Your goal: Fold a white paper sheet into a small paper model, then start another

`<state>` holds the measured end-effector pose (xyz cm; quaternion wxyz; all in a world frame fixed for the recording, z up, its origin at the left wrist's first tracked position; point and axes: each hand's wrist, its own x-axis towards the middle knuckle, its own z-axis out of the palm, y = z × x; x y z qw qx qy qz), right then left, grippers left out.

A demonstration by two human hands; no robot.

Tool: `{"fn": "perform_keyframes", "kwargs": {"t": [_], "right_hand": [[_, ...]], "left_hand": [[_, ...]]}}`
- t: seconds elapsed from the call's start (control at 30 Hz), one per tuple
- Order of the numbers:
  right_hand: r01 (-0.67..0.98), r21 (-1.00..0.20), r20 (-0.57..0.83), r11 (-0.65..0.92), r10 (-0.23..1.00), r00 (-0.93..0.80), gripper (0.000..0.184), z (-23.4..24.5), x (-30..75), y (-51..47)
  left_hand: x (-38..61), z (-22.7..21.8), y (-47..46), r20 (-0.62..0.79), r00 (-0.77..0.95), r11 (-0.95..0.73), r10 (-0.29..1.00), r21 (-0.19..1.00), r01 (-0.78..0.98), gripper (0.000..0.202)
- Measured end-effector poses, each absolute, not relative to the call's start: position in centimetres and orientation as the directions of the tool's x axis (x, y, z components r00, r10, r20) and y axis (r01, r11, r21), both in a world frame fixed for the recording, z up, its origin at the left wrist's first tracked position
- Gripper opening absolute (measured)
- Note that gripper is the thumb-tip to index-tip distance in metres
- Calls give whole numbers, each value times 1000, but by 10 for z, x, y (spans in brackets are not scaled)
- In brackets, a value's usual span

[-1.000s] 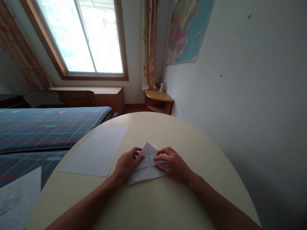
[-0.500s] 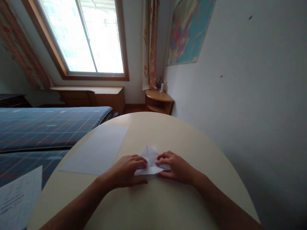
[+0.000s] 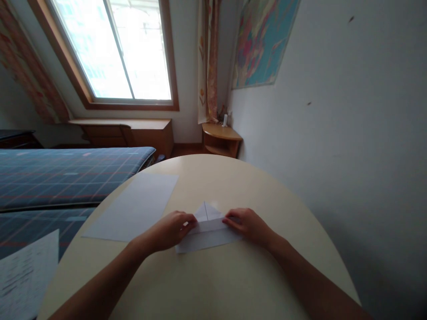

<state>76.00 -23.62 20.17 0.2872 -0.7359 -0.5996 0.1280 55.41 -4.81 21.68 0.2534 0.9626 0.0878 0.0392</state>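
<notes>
A white folded paper (image 3: 209,236) lies on the round cream table (image 3: 213,284), its far end a triangular point with a crease down the middle. Across it runs a folded band of paper, and a wider flap spreads toward me below that. My left hand (image 3: 175,229) pinches the band's left end between thumb and fingers. At the right end, my right hand (image 3: 248,226) grips the same band in a like pinch. The paper's right corner is partly hidden under my right hand.
Left on the table lies a flat white sheet (image 3: 136,206). A printed page (image 3: 28,275) shows at the lower left. Beyond are a bed with a plaid blue mattress (image 3: 66,178), a desk (image 3: 150,126) under the window and a corner shelf (image 3: 222,132). A wall rises on the right.
Both hands have shifted from pressing on the folded paper to pinching the ends of a band across it. The lower flap now lies spread toward me, where less paper showed before.
</notes>
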Motion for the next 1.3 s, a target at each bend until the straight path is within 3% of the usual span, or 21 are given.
{"fn": "perform_keyframes", "kwargs": {"t": [0.13, 0.5, 0.77, 0.93, 1.1, 1.3], "right_hand": [[783, -607, 169, -136, 941, 295, 27, 197, 761, -233], [786, -605, 212, -130, 925, 316, 19, 192, 759, -229], [916, -396, 299, -69, 933, 199, 19, 183, 756, -226], [961, -264, 308, -79, 938, 161, 17, 188, 749, -228], [939, -323, 274, -121, 937, 215, 37, 189, 746, -228], [897, -431, 274, -99, 933, 234, 33, 189, 750, -228]], "left_hand": [[557, 216, -50, 17, 961, -831, 276, 507, 229, 29], [552, 205, -23, -104, 944, -668, 314, 682, 297, 34], [555, 198, -20, -94, 937, -668, 337, 677, 308, 31], [552, 198, -18, -81, 915, -725, 395, 584, 365, 30], [549, 204, -20, -89, 906, -761, 413, 512, 398, 28], [549, 208, -33, -108, 913, -779, 394, 487, 394, 31]]}}
